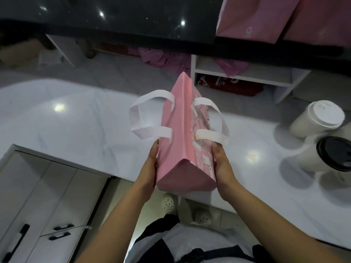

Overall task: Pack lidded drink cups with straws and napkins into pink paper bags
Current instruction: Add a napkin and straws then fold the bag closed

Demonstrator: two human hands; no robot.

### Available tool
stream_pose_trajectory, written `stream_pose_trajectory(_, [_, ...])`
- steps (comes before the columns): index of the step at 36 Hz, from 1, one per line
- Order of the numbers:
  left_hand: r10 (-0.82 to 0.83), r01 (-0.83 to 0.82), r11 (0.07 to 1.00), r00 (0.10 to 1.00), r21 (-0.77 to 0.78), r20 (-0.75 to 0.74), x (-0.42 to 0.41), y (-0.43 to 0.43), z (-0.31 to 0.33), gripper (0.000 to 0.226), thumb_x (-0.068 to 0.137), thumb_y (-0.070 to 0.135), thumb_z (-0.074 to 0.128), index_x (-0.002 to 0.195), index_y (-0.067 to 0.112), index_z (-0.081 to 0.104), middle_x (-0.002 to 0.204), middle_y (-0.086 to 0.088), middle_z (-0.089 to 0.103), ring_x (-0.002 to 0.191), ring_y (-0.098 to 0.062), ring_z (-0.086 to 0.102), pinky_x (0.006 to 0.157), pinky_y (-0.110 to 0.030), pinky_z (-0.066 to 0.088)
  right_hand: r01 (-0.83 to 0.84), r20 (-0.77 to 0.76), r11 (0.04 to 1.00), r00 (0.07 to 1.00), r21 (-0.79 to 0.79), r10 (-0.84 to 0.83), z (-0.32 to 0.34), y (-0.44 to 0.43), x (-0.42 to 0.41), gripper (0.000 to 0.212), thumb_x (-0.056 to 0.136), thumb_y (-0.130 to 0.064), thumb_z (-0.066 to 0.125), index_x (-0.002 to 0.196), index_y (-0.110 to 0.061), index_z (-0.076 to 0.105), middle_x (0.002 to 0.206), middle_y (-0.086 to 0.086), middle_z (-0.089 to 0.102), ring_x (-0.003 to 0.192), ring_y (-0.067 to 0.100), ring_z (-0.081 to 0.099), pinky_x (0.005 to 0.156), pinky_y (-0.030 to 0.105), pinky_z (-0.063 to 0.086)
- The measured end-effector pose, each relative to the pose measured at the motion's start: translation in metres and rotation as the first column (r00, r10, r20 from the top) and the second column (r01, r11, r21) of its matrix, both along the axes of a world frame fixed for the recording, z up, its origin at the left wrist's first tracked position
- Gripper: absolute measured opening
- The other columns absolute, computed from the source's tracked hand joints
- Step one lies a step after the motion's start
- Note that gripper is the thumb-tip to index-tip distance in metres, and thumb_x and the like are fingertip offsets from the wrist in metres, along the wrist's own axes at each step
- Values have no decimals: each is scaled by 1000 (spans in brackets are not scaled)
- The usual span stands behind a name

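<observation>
A pink paper bag (pixel 182 133) with white paper handles stands near the front edge of the white counter (pixel 76 118), its top folded shut into a ridge. My left hand (pixel 151 164) presses flat against its left side. On the printed right side lies my right hand (pixel 221 162), so both hold the bag between them. Two paper cups stand to the right: one with a white lid (pixel 317 118) and one with a black lid (pixel 330 156). No straws or napkins show.
More pink bags (pixel 266 18) lie on the dark upper counter at the top right. A white shelf (pixel 243 76) with pink and red items stands behind the counter. Cabinet drawers with black handles (pixel 60 232) sit at lower left.
</observation>
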State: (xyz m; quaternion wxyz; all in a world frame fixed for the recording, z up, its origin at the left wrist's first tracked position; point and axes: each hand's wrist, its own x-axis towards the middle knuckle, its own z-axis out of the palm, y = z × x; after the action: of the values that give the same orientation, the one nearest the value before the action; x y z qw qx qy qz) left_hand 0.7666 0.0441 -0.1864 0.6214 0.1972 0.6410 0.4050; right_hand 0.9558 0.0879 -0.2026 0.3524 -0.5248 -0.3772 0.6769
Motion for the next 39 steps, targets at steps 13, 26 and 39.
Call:
stream_pose_trajectory(13, [193,-213,909,977,358,90,-33,10,83,40,105,34,35,97,29,74,77,8,77,68,-9,73,57,-29,57,-99,-136,957,981,273,141,106,25,-36,41,100,-47,38,139,-38,43,129,-6,65,112,14,67,86,30,57])
stream_pose_trajectory(26, [19,-103,759,990,643,137,-80,144,181,50,105,43,36,87,27,80,92,1,77,85,-16,73,83,-38,58,95,-200,847,980,524,14,198,121,-84,62,88,-62,57,142,-32,50,140,-2,59,130,17,55,111,49,41])
stream_pose_trajectory(39, [-46,192,567,978,801,-202,-81,222,150,74,76,53,69,144,32,47,134,11,60,119,-8,61,86,-22,54,12,190,558,934,830,-303,161,173,-97,84,82,-13,67,153,-33,25,155,-3,34,143,18,36,112,53,39])
